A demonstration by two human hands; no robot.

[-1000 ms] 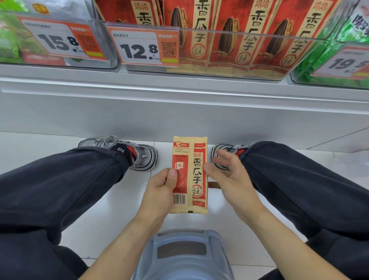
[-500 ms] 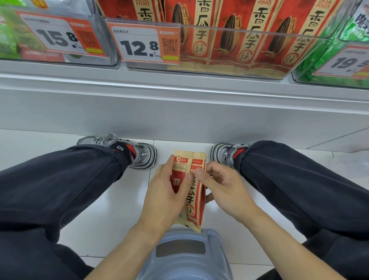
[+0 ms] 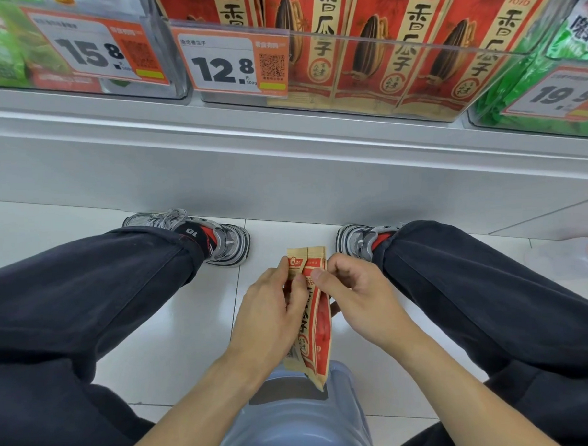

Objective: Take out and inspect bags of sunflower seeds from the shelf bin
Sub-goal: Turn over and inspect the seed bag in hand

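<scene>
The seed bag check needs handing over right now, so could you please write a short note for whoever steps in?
Left hand: grips the seed bag by its left side.
Right hand: pinches the bag near the top.
The bag is out of the shelf bin and held low between the knees, above the grey stool, turned nearly edge-on.
Done: one bag taken out, inspection under way.
Left: finish checking it; more red bags stand in the bin.
</scene>
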